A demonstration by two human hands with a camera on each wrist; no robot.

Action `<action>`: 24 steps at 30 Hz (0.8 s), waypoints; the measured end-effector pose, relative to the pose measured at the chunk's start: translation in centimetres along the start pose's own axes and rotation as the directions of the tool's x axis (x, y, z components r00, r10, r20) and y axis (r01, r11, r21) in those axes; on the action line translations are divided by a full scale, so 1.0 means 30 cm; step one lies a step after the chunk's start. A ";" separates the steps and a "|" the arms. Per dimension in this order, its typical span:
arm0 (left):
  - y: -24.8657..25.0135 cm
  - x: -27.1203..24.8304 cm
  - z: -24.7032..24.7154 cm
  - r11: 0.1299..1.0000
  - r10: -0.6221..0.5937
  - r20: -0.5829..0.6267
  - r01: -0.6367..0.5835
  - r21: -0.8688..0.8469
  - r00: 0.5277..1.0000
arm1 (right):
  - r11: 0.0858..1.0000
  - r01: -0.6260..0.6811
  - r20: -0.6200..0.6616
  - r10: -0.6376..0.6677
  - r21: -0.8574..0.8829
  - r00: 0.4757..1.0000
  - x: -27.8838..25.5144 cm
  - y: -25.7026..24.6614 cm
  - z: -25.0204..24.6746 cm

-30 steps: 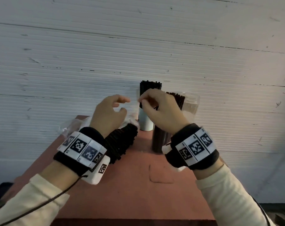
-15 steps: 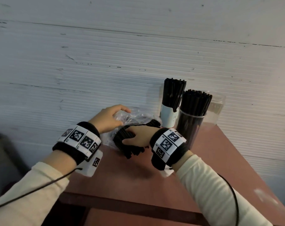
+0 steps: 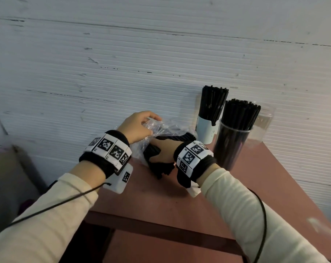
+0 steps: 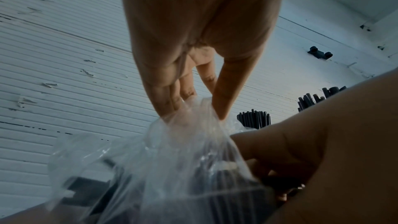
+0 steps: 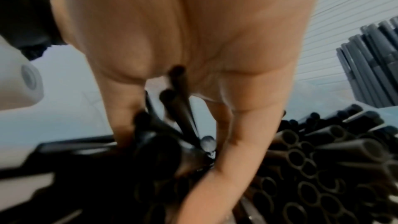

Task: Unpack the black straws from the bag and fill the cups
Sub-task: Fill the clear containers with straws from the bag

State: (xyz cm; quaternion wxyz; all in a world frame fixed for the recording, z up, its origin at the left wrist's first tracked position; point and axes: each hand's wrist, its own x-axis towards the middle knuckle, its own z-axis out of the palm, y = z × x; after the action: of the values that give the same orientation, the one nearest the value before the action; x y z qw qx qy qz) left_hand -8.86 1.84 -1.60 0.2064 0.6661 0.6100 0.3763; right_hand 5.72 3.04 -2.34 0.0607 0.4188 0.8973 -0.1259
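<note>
A clear plastic bag (image 3: 166, 128) lies at the back of the red table (image 3: 160, 202), with a bundle of black straws (image 3: 160, 168) sticking out of its mouth. My left hand (image 3: 151, 126) pinches the bag's crumpled upper edge (image 4: 189, 113) between thumb and fingers. My right hand (image 3: 158, 149) reaches into the bag's mouth and grips a bunch of the straws (image 5: 183, 108); its fingertips are buried among them. To the right stand a white cup (image 3: 206, 130) and a clear cup (image 3: 232, 147), both packed with upright black straws.
An empty clear cup (image 3: 263, 126) stands behind the full clear one, against the white ribbed wall (image 3: 123, 63). The table's front edge (image 3: 160, 228) runs below my forearms. Cables trail from both wristbands. A dim grey object sits beyond the table's left side.
My right hand came down from beside the cups and took hold of the straws in the bag. My left hand closed on the bag's edge. My view swung left.
</note>
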 end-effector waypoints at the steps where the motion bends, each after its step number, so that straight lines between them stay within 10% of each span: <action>1: -0.002 0.000 0.000 1.000 -0.003 0.004 0.003 -0.003 1.000 | 1.000 0.007 0.003 -0.007 -0.015 1.000 -0.001 0.006 -0.002; 24: 0.001 -0.019 -0.004 0.997 0.002 0.011 -0.003 0.072 1.000 | 0.946 0.114 -0.260 -0.033 0.303 0.965 -0.071 0.153 -0.020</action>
State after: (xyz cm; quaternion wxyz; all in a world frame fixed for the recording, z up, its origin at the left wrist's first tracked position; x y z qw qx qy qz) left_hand -8.91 1.26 -1.65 0.1852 0.6758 0.6213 0.3508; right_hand 10.61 4.48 -2.10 -0.1261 0.4018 0.8810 -0.2155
